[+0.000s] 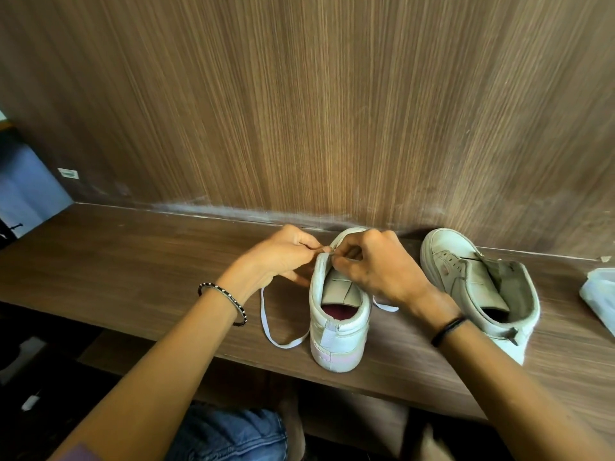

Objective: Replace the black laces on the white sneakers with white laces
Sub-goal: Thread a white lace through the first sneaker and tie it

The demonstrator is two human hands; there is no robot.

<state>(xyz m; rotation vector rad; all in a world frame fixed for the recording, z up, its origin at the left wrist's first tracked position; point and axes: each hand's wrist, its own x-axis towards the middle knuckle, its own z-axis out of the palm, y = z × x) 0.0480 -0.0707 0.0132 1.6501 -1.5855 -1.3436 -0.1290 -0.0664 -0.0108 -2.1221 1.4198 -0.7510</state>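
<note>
A white sneaker (336, 331) stands on the wooden shelf (133, 261), heel toward me, tongue showing. A white lace (268, 324) loops out on its left side, and its other end (386, 306) lies to the right of the shoe. My left hand (283, 254) pinches the lace at the shoe's left eyelet edge. My right hand (376, 264) is curled over the tongue and pinches the lace at the same spot. A second white sneaker (482, 287) with no lace stands to the right. No black lace is visible.
A wood-grain wall panel (332, 111) rises directly behind the shelf. A white plastic wrapper (599, 291) lies at the right edge. The shelf's front edge runs just below the shoes, with my jeans (229, 434) underneath.
</note>
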